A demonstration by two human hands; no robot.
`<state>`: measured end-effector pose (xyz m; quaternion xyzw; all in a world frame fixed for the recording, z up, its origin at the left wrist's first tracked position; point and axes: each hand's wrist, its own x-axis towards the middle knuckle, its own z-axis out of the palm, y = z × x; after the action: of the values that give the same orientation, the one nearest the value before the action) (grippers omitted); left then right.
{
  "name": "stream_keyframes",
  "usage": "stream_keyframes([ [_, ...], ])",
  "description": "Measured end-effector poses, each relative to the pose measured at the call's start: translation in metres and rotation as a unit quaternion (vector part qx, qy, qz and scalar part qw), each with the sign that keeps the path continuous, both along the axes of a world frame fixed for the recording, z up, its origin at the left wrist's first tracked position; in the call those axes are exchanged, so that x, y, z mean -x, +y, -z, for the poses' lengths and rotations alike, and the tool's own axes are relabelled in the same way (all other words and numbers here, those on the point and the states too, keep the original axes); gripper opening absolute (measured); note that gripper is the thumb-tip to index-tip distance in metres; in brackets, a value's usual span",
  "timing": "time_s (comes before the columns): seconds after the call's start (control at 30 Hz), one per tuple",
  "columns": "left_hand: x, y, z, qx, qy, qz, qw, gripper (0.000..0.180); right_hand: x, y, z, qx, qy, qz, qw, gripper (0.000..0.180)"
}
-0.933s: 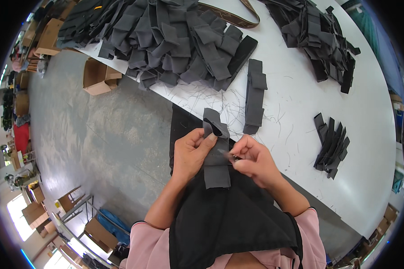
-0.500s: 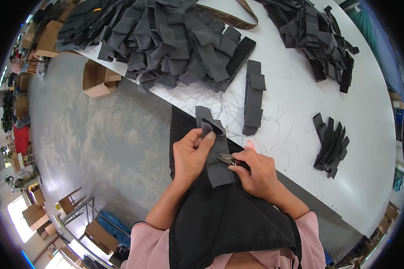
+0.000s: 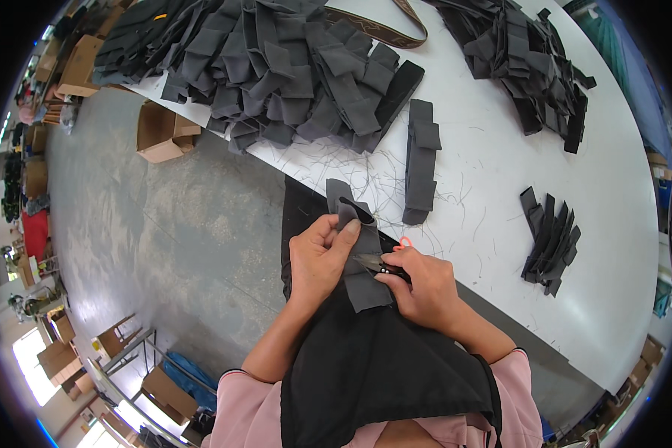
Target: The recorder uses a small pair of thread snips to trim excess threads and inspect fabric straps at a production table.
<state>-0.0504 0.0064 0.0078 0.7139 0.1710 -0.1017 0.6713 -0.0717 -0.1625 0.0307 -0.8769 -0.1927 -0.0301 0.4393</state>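
My left hand (image 3: 319, 254) pinches a dark grey fabric strip (image 3: 366, 288) with folded, stitched loops, held over my lap just off the table's near edge. In my right hand (image 3: 424, 284) is a pair of thread snips (image 3: 387, 267), gripped between thumb and fingers. The snips' blades lie against the strip, a little below my left thumb. An orange loop (image 3: 405, 243) shows beside my right forefinger. Another dark grey strip (image 3: 421, 164) lies lengthwise on the table beyond my hands.
Loose thread ends litter the white table (image 3: 485, 224). A large pile of grey strips (image 3: 291, 75) covers its far left, another pile (image 3: 530, 63) the far right. A small bundle of strips (image 3: 550, 243) sits at right. An open cardboard box (image 3: 164, 133) is on the floor.
My right hand has shifted slightly left, and the snips' blades look closer together. The orange loop shows more clearly. My left hand keeps its hold on the strip.
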Motion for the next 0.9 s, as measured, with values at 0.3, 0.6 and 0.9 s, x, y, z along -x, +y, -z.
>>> stream_keyframes([
  [0.3, -0.004, 0.000, -0.008, 0.067, 0.049, -0.006, 0.997, 0.022, 0.009, -0.004, -0.003, -0.126, 0.176, 0.052, 0.975, 0.018],
  [0.6, 0.003, 0.038, 0.025, 0.506, 0.083, -0.103, 0.852, 0.028, 0.014, -0.026, 0.009, -0.348, 0.257, 0.124, 0.893, 0.020],
  [0.9, -0.063, 0.024, -0.032, 0.060, -0.227, 0.107, 0.966, 0.010, -0.021, -0.046, 0.051, -0.029, -0.004, 0.192, 0.981, 0.027],
])
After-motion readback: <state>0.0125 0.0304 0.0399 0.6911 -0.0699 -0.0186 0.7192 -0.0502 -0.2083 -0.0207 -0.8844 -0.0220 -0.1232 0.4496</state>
